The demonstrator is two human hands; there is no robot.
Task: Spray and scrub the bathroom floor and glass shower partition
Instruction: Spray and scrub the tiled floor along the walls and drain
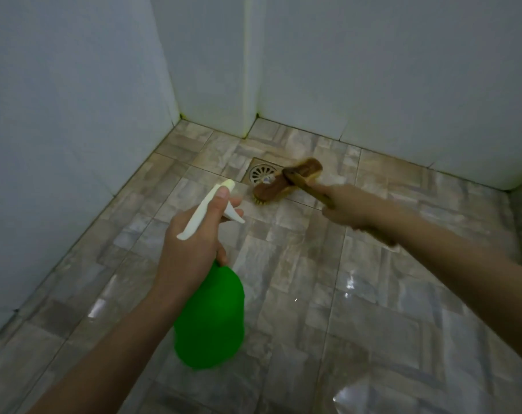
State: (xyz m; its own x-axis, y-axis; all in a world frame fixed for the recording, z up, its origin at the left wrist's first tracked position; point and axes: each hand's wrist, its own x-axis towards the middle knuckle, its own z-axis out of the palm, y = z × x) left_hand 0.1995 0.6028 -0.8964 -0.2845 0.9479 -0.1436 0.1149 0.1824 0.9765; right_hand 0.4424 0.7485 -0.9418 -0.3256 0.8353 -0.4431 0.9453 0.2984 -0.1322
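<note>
Centre frame: left hand (pixel 191 234) fingers (pixel 234 202) tight around green spray bottle (pixel 212 318); right hand (pixel 349 207) gripping scrub brush (pixel 283 182) by floor drain (pixel 261 171).

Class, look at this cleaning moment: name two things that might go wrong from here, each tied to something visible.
The floor gleams wet, so feet may slip. The spray bottle in the left hand points toward the brush gripped by the right hand near the drain; spray might hit that hand.
</note>
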